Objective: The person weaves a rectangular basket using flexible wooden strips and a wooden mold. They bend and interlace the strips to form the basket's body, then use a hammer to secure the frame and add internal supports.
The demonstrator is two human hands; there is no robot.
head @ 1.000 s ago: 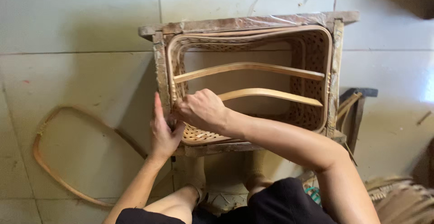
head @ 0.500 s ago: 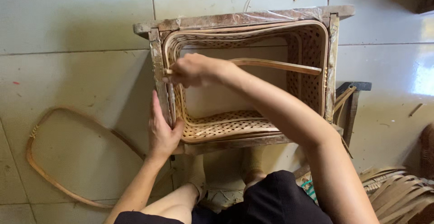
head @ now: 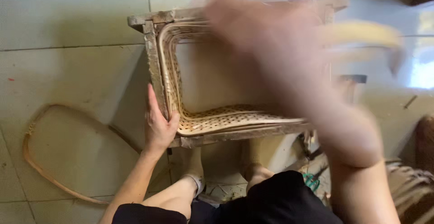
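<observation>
Pale floor tiles [head: 77, 20] lie under a square wooden frame [head: 156, 79] with a woven rattan basket [head: 226, 117] seated inside it, standing in front of the person's knees. Their left hand [head: 158, 124] lies flat and open against the frame's left post. Their right hand [head: 266, 34] is a blur above the basket, apparently with a pale rattan strip [head: 361, 33] beside it; whether it grips the strip I cannot tell. With only an open palm steadying the frame, a hard tug could probably tip it or kink the weave. A loose cane hoop [head: 40, 160] lies on the tiles to the left.
</observation>
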